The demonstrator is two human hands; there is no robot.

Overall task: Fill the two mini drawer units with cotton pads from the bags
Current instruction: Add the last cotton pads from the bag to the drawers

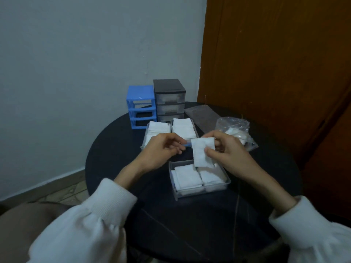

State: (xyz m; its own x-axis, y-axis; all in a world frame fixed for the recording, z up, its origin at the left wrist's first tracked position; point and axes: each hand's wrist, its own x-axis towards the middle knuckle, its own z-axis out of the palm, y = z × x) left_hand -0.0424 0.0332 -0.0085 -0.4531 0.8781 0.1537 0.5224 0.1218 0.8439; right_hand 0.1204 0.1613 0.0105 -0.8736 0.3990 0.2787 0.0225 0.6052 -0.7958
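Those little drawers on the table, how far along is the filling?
Done, it seems: two clear drawers by the units are packed with pads, and the grey unit has all three drawers in. In hand: the right hand pinches a cotton pad above the near drawer, partly filled; the left hand holds nothing. Left: the blue unit stands empty, and the bag still holds pads.

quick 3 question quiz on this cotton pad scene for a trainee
1. True or false: the blue drawer unit has all its drawers in place.
2. Which hand holds the cotton pad? A left B right C both
3. Fill in: the plastic bag lies to the ___ of the right hand.

Key: 1 false, its slots stand empty. 2 B, the left hand holds no pad. 3 right.
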